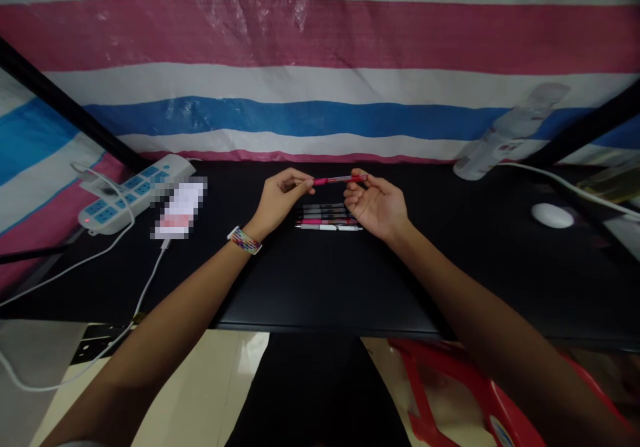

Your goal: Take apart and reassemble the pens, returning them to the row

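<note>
A pink pen is held level above the black table, one end pinched in my left hand and the other in my right hand. Both hands have their fingers closed on the pen's ends. Just below them, a row of several pens lies side by side on the table, some dark, one pink and one white. A beaded band sits on my left wrist.
A white power strip with blue sockets and a white cable lies at the left, next to a blurred-out phone. A plastic bottle leans at the back right, with a white mouse nearby. A red plastic chair stands below the table edge.
</note>
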